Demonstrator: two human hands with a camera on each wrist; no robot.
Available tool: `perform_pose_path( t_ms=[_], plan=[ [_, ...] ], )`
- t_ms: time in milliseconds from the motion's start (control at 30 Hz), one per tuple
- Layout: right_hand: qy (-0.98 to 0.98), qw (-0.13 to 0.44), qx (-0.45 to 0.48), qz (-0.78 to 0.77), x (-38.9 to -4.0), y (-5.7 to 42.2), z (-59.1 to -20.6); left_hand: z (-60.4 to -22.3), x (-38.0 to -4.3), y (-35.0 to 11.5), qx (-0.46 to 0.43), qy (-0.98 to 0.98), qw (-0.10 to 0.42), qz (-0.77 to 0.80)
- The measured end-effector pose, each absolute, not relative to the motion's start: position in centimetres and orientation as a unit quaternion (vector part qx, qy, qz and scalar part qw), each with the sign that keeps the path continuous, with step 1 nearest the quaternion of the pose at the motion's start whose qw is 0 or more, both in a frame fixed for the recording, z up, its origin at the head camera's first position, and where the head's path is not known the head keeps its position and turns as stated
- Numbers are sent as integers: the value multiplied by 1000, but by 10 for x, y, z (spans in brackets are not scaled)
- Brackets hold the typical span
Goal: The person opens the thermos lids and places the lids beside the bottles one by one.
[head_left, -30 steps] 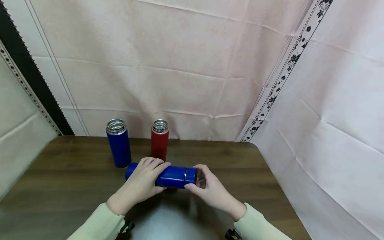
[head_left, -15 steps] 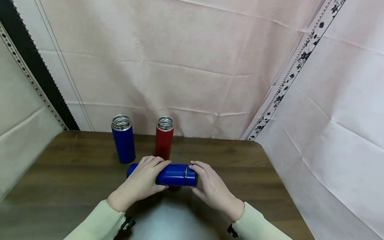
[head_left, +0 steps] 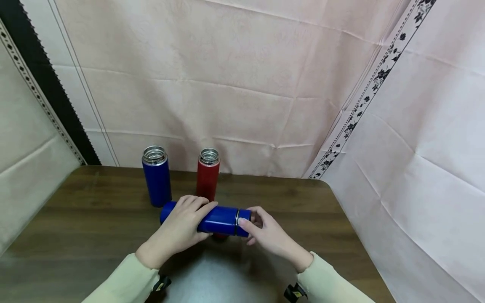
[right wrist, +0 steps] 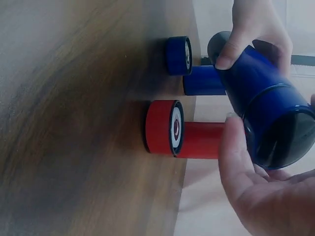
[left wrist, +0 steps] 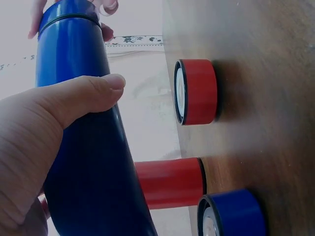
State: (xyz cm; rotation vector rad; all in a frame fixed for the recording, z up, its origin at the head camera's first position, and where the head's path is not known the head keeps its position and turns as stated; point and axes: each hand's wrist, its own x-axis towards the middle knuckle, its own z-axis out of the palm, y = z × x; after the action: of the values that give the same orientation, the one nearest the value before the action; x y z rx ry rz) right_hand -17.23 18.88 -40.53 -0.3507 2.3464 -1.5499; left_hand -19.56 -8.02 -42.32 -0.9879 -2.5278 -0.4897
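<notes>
A blue thermos bottle [head_left: 221, 221] is held sideways above the table. My left hand [head_left: 178, 231] grips its body from above, with the thumb wrapped across it in the left wrist view. At the bottle's right end, my right hand [head_left: 274, 237] holds the blue lid [head_left: 244, 215], thumb on the near side. A dark seam separates lid from body, and the lid's black end faces the right wrist camera [right wrist: 288, 140]. Behind stand an open blue bottle [head_left: 157, 183] and an open red bottle [head_left: 207, 179], both with bare metal necks.
On the table under the held bottle sit a loose red lid [left wrist: 202, 93] and a loose blue lid [right wrist: 176, 56], mostly hidden from the head view. The wooden table [head_left: 94, 219] ends at pale cloth [head_left: 242, 92] behind and on both sides.
My right hand's thumb has moved from below the lid up onto its near face, and the fingers have shifted round its end. My left hand keeps its grip; the bottle tilts slightly down rightward.
</notes>
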Motion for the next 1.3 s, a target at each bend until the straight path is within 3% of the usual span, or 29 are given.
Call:
perform_pose_path(
  t_ms=[167,500,633,800,1033,1300],
  plan=[
    [843,125,-147,-502,-168,189,-411,-425,-192,-80,-347,-906,174,-169],
    [901,-134,-355,-212,-165,192,-417,-425,-191,-81,-331,-913,155,-183],
    [888,-179,-379,-189,-165,193,-421,-428,-190,-80,-334,-911,155,-188],
    [878,-88,-329,-337,-164,190,-414,-425,-189,-80,-329,-910,153,-202],
    [854,89,-161,-487,-165,191,-406,-426,-188,-80,-325,-914,150,-192],
    [871,122,-146,-453,-170,191,-406,-425,-189,-80,-333,-911,181,-161]
  ],
)
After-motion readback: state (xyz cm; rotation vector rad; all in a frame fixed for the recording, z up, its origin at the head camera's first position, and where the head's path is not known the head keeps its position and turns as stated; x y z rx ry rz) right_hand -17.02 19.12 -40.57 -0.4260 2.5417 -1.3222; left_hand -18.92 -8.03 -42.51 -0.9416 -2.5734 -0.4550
